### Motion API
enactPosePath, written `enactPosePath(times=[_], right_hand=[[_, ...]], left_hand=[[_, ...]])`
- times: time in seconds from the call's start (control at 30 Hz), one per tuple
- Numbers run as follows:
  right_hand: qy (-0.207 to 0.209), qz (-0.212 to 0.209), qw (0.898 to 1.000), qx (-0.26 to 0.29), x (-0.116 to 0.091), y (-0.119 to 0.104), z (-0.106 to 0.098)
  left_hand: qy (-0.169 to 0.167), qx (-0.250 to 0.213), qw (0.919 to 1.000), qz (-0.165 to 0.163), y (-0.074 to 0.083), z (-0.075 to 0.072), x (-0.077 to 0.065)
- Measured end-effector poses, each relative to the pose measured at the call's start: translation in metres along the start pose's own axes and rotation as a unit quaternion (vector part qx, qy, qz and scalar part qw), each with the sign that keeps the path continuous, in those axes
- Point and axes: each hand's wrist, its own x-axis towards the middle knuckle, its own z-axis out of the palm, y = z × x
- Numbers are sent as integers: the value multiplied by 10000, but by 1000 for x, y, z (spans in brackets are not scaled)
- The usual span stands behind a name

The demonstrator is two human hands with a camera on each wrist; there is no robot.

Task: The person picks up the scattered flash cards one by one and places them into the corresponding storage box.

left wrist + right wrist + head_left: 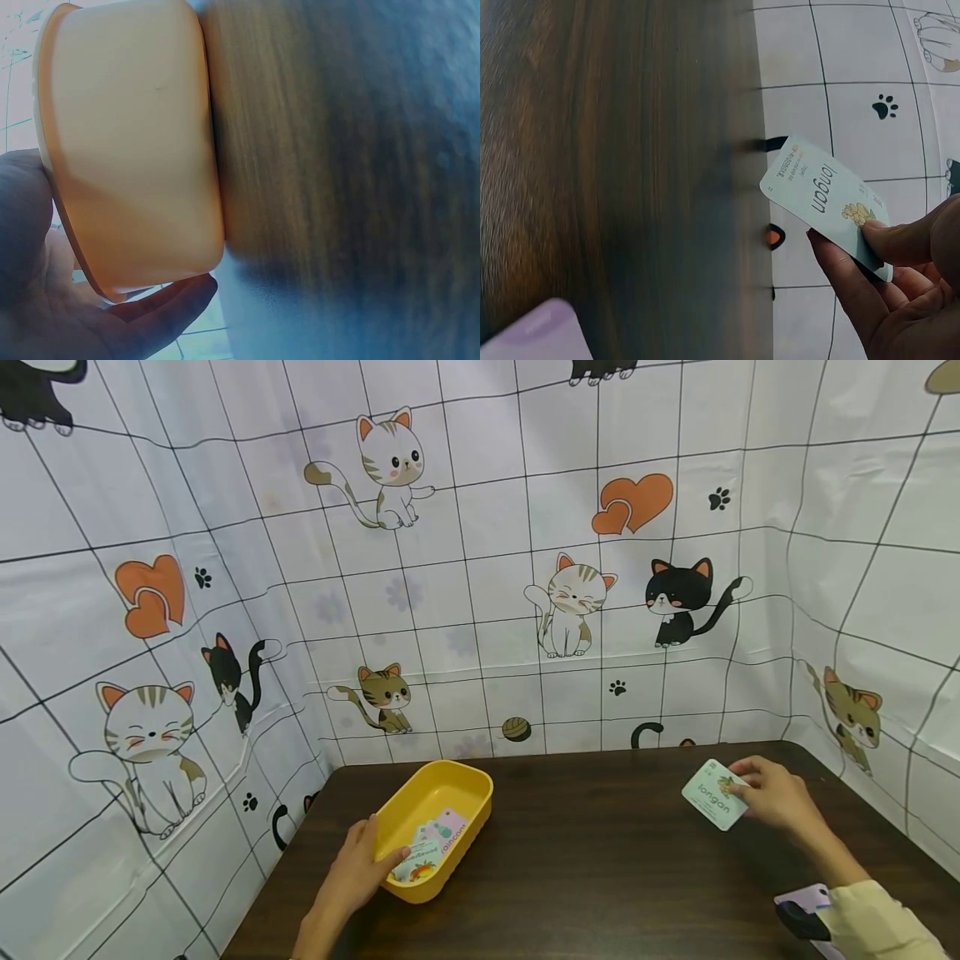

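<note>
My left hand (354, 870) grips the near left side of a yellow plastic basket (480, 810), thumb over the rim and fingers along the outer wall. In the left wrist view the basket (127, 142) stands on the table. Several picture cards (431, 847) lie overlapping inside it, one with orange fruit. My right hand (776, 793) pinches a pale green card (712, 797) printed "longan", thumb on its face. The right wrist view shows this card (817, 191) held above the table, tilted, with fingers behind it.
A lilac card (802, 897) lies on the table by the right sleeve, partly hidden by a black wrist strap (802, 920). The dark wooden table (600, 843) backs onto a white gridded sheet (480, 610) with cat prints, which also rises along both sides.
</note>
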Motion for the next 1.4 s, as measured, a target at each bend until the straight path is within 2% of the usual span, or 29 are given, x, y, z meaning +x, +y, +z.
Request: enactPosePath(times=[1.07, 1.4], right_hand=[[-219, -160, 9991, 325, 14, -42, 43], [-274, -287, 9981, 477, 20, -63, 59]], left_hand=[[-21, 35, 10000, -2, -1, 0, -2], [12, 20, 10000, -18, 0, 0, -1]])
